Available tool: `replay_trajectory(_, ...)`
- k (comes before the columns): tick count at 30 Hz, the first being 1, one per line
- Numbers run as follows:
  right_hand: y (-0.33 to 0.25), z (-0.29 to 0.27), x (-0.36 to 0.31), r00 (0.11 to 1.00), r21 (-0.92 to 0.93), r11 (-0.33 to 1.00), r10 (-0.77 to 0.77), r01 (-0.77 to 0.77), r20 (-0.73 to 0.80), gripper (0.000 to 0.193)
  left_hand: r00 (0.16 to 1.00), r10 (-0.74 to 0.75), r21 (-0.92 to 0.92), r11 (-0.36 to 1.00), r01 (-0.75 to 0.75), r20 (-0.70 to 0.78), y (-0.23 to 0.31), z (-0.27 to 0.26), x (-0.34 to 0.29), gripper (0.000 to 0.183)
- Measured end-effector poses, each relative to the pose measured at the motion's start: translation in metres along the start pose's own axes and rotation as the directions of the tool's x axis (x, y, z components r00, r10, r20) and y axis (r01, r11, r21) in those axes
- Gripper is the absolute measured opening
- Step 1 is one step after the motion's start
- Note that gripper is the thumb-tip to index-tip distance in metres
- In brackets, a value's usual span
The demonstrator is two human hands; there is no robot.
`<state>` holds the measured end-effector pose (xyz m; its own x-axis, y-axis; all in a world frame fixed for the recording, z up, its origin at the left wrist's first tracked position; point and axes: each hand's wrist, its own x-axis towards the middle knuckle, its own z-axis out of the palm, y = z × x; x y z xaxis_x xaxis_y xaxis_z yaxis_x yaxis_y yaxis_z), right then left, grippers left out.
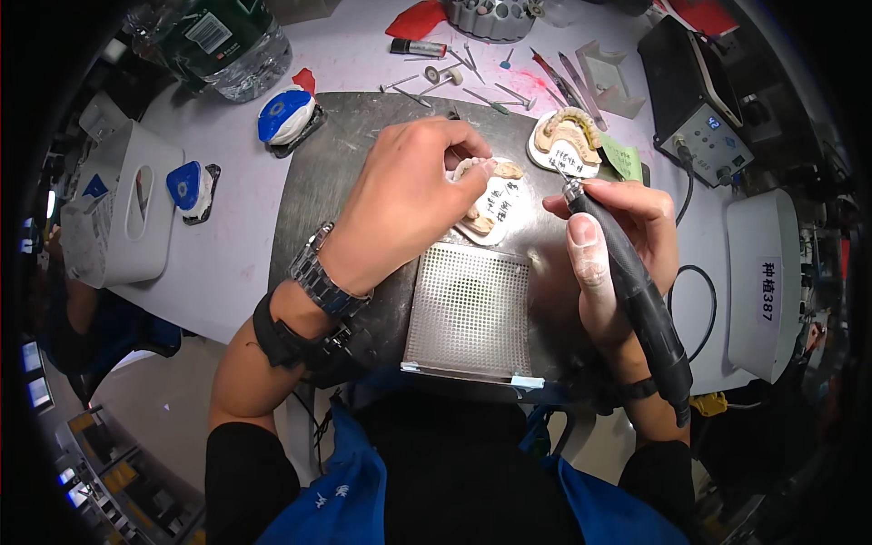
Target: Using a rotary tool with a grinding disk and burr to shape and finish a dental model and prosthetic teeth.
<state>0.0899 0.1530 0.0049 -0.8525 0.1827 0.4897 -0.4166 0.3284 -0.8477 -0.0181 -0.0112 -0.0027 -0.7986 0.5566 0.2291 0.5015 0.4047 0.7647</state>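
Observation:
My left hand [413, 186] is closed over a plaster dental model [498, 211], thumb and fingertips together at its whitish teeth. The fingers hide much of the model, and handwriting shows on its white base. In my right hand [636, 232] is a black rotary handpiece [639, 300], gripped like a pen with its metal nose up and to the left. White dust coats the thumb. Just beyond the nose lies a second dental model [568, 150], a horseshoe-shaped arch on a white base. Both models are on a dark metal board [313, 195].
A perforated metal grille [468, 309] is set in the board's near part. Loose burs [436, 80] and a bur holder [490, 20] lie farther back. The handpiece control box [699, 109] stands right, a large bottle [218, 45] and white bin [123, 213] left. Blue-and-white mounted pieces [291, 116] sit nearby.

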Motion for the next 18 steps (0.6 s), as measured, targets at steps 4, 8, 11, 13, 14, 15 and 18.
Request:
replay_trajectory(4, 0.013, 0.010, 0.005, 0.987, 0.039, 0.986, 0.159, -0.159, 0.017, 0.034, 0.999, 0.042, 0.037, 0.998, -0.041, -0.019, -0.003, 0.000, 0.000, 0.021)
replay_trajectory(8, 0.023, 0.023, 0.006, 0.976, 0.005, 0.980, 0.197, -0.198, 0.096, 0.031, 0.995, 0.093, 0.143, 0.986, -0.086, -0.042, -0.004, -0.002, 0.000, 0.018)
replay_trajectory(11, 0.016, 0.024, 0.007, 0.955, 0.024, 0.960, 0.276, -0.280, 0.106, 0.028, 0.988, 0.138, 0.219, 0.968, -0.120, -0.072, -0.006, -0.004, -0.003, 0.018)
replay_trajectory(13, 0.016, 0.020, 0.004, 0.954, 0.036, 0.955, 0.290, -0.293, 0.073, 0.027, 0.986, 0.156, 0.189, 0.972, -0.142, -0.065, -0.005, 0.002, 0.002, 0.020)
replay_trajectory(14, 0.013, 0.021, 0.004, 0.963, 0.008, 0.965, 0.262, -0.263, 0.066, 0.027, 0.987, 0.142, 0.187, 0.974, -0.127, -0.073, -0.002, 0.001, 0.001, 0.020)
replay_trajectory(15, 0.010, 0.023, 0.003, 0.970, -0.024, 0.972, 0.235, -0.234, 0.056, 0.027, 0.991, 0.112, 0.148, 0.984, -0.100, -0.078, 0.000, 0.001, -0.001, 0.018)
replay_trajectory(18, 0.002, 0.029, 0.004, 0.945, 0.019, 0.949, 0.313, -0.316, 0.089, 0.026, 0.985, 0.126, 0.184, 0.978, -0.103, -0.119, -0.001, -0.005, -0.008, 0.015)
